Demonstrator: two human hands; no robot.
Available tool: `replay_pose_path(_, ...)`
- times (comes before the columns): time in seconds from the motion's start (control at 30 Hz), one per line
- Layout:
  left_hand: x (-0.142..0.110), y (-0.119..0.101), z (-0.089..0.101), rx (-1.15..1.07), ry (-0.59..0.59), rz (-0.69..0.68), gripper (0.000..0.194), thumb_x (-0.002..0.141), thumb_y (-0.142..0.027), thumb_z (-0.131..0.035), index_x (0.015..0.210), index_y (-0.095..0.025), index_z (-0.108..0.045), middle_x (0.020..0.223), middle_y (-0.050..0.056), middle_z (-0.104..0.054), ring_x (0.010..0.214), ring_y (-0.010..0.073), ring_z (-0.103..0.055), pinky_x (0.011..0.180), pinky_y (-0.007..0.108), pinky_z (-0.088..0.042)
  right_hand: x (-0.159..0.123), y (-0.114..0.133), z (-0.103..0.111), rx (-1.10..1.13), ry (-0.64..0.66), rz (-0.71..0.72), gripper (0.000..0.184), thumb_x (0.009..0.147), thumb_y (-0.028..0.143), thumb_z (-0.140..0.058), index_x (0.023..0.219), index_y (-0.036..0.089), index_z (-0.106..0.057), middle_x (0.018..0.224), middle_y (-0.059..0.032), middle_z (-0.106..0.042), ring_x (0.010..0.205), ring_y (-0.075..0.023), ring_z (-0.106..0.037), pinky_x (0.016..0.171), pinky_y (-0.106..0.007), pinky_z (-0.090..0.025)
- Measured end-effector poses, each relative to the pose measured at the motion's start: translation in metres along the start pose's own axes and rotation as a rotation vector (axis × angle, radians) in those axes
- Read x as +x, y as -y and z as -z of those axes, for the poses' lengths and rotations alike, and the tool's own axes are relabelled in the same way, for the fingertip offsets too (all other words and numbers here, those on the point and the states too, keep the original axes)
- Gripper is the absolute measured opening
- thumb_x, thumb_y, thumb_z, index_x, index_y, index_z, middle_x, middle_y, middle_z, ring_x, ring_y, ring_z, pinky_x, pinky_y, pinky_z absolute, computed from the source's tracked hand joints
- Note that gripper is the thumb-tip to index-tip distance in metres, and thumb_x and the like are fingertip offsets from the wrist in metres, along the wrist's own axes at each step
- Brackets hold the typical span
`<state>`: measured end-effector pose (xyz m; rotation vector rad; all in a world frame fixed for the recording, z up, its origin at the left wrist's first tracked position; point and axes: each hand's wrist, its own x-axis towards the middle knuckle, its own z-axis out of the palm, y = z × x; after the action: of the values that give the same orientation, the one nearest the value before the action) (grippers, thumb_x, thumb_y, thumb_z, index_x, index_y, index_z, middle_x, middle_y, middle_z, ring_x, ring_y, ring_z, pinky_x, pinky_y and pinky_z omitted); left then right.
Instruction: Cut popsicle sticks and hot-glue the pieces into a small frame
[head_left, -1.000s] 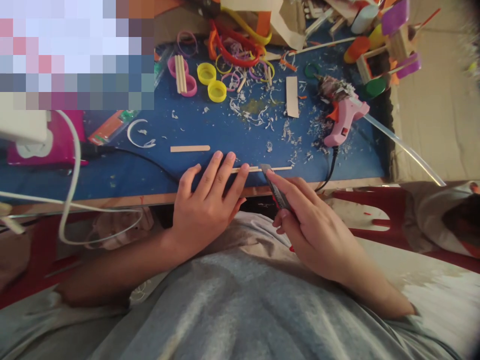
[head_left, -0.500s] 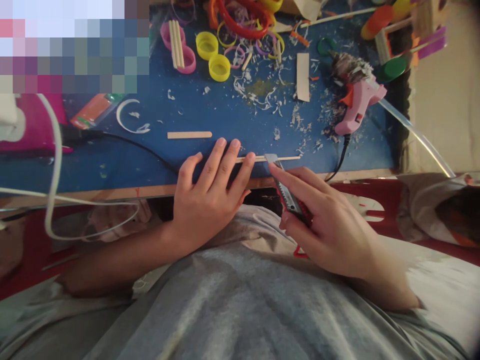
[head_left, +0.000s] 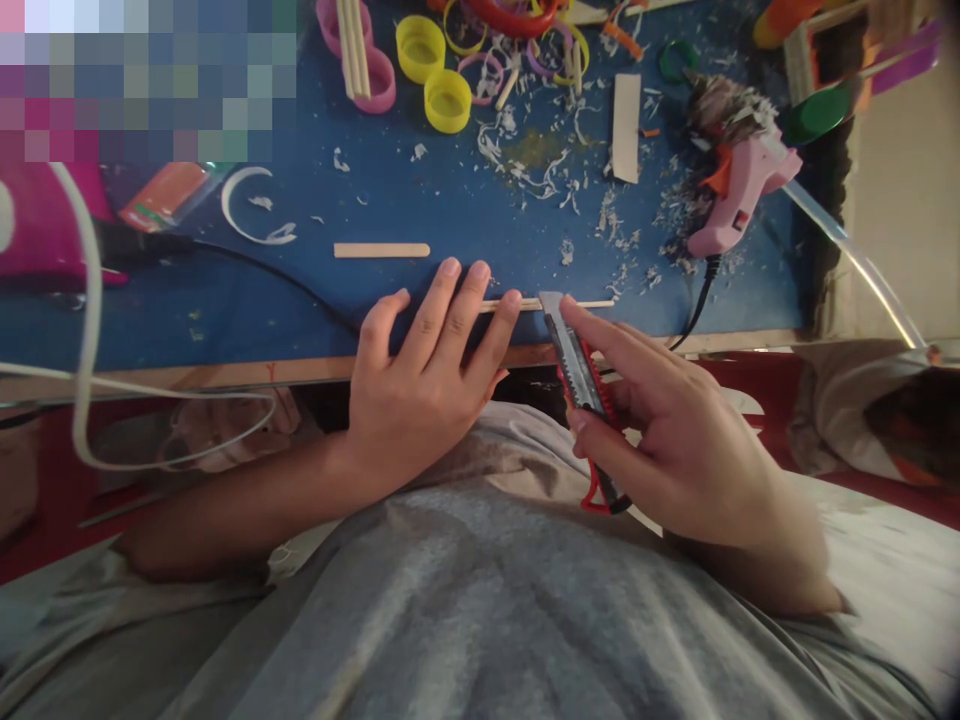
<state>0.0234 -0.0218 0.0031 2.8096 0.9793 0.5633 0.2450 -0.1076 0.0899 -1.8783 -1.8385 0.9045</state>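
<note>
My left hand (head_left: 420, 385) lies with its fingers spread over a thin wooden stick (head_left: 596, 304) near the table's front edge, fingertips pressing on it. It looks like two slim lengths side by side under the fingers; I cannot tell if they are joined. In my right hand (head_left: 682, 445) is a red and black utility knife (head_left: 579, 370), its blade laid across the stick just right of my left fingers. The index finger rests along the blade's back end, the thumb against the handle. Beyond my left hand lies a flat craft stick (head_left: 381, 250).
Glue shavings litter the blue table (head_left: 300, 290). A pink hot glue gun (head_left: 739, 190) lies at right, its cord running to the front edge. Yellow caps (head_left: 448, 100), pink caps (head_left: 375, 85) and a cardboard strip (head_left: 625, 130) sit farther back. A white cable (head_left: 90, 330) loops at left.
The camera view has shifted, so the table things appear higher up. My right hand has moved slightly right along the knife, baring more of its handle. My left hand stays on the stick.
</note>
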Motion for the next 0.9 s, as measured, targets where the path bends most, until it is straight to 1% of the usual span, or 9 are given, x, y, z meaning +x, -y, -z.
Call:
replay_pose_path(0.13,0.000,0.000,0.001,-0.065,0.035,0.028,0.064,0.119,-0.044,-0.057,0.180,-0.027,-0.043,0.184,0.018,-0.046,0.172,0.0426,-0.047,0.138,0.067,-0.041,0.001,0.005,-0.008,-0.042,-0.048,-0.004,0.081,0.099,0.018,-0.064,0.177,0.027,-0.043,0.165,-0.0163,-0.069,0.140,-0.0409,-0.077,0.111,-0.063,-0.070)
replay_pose_path(0.23,0.000,0.000,0.001,-0.057,0.036,0.021,0.063,0.119,-0.043,-0.056,0.179,-0.025,-0.044,0.184,0.019,-0.046,0.172,0.0428,-0.047,0.137,0.068,-0.042,0.002,0.006,-0.010,-0.083,-0.079,0.034,0.075,0.100,0.018,-0.061,0.174,0.024,-0.049,0.162,-0.0165,-0.072,0.143,-0.0393,-0.076,0.117,-0.063,-0.067)
replay_pose_path(0.3,0.001,0.000,0.002,-0.052,0.038,0.022,0.062,0.119,-0.043,-0.056,0.178,-0.025,-0.045,0.184,0.018,-0.046,0.172,0.0417,-0.048,0.136,0.066,-0.044,0.003,0.006,-0.010,-0.094,-0.113,0.040,0.071,0.102,0.019,-0.058,0.173,0.022,-0.051,0.157,-0.0172,-0.074,0.142,-0.0387,-0.076,0.118,-0.062,-0.066)
replay_pose_path(0.37,0.001,0.000,0.001,-0.056,0.038,0.031,0.061,0.119,-0.044,-0.056,0.177,-0.028,-0.046,0.184,0.015,-0.046,0.172,0.0398,-0.049,0.136,0.064,-0.046,0.002,0.004,-0.009,-0.092,-0.129,0.028,0.071,0.102,0.020,-0.057,0.174,0.021,-0.050,0.155,-0.0179,-0.075,0.141,-0.0388,-0.076,0.117,-0.063,-0.066)
replay_pose_path(0.47,0.000,0.000,0.000,-0.040,0.017,0.042,0.061,0.119,-0.048,-0.056,0.177,-0.032,-0.046,0.184,0.011,-0.048,0.171,0.0368,-0.050,0.134,0.061,-0.048,0.000,0.004,-0.010,-0.079,-0.108,0.004,0.074,0.102,0.019,-0.057,0.175,0.024,-0.049,0.155,-0.0163,-0.075,0.140,-0.0394,-0.076,0.116,-0.065,-0.066)
replay_pose_path(0.53,0.000,0.000,-0.002,-0.008,-0.013,0.029,0.061,0.119,-0.049,-0.056,0.176,-0.031,-0.045,0.182,0.012,-0.050,0.170,0.0359,-0.053,0.133,0.060,-0.049,0.000,0.006,-0.010,-0.075,-0.100,-0.006,0.074,0.102,0.019,-0.056,0.175,0.026,-0.050,0.154,-0.0154,-0.076,0.139,-0.0396,-0.076,0.114,-0.065,-0.067)
replay_pose_path(0.63,-0.001,-0.001,-0.003,0.018,-0.041,0.010,0.062,0.119,-0.049,-0.056,0.176,-0.028,-0.046,0.181,0.014,-0.052,0.169,0.0363,-0.054,0.131,0.060,-0.051,0.001,0.010,-0.009,-0.084,-0.093,-0.015,0.072,0.102,0.019,-0.054,0.174,0.026,-0.052,0.144,-0.0153,-0.079,0.128,-0.0384,-0.080,0.106,-0.062,-0.071)
replay_pose_path(0.77,-0.001,0.000,-0.003,-0.038,0.013,0.037,0.061,0.120,-0.047,-0.054,0.178,-0.032,-0.044,0.184,0.012,-0.046,0.172,0.0357,-0.050,0.134,0.062,-0.049,0.003,0.015,-0.004,-0.135,-0.048,-0.019,0.075,0.100,0.019,-0.052,0.175,0.026,-0.051,0.128,-0.0144,-0.081,0.103,-0.0335,-0.081,0.091,-0.056,-0.073)
replay_pose_path(0.9,0.000,0.000,-0.003,-0.080,0.028,0.057,0.061,0.119,-0.047,-0.053,0.178,-0.034,-0.044,0.185,0.011,-0.044,0.173,0.0358,-0.047,0.135,0.065,-0.047,0.002,0.016,-0.003,-0.173,-0.040,0.001,0.077,0.100,0.019,-0.053,0.176,0.021,-0.050,0.117,-0.0141,-0.077,0.094,-0.0304,-0.078,0.086,-0.051,-0.072)
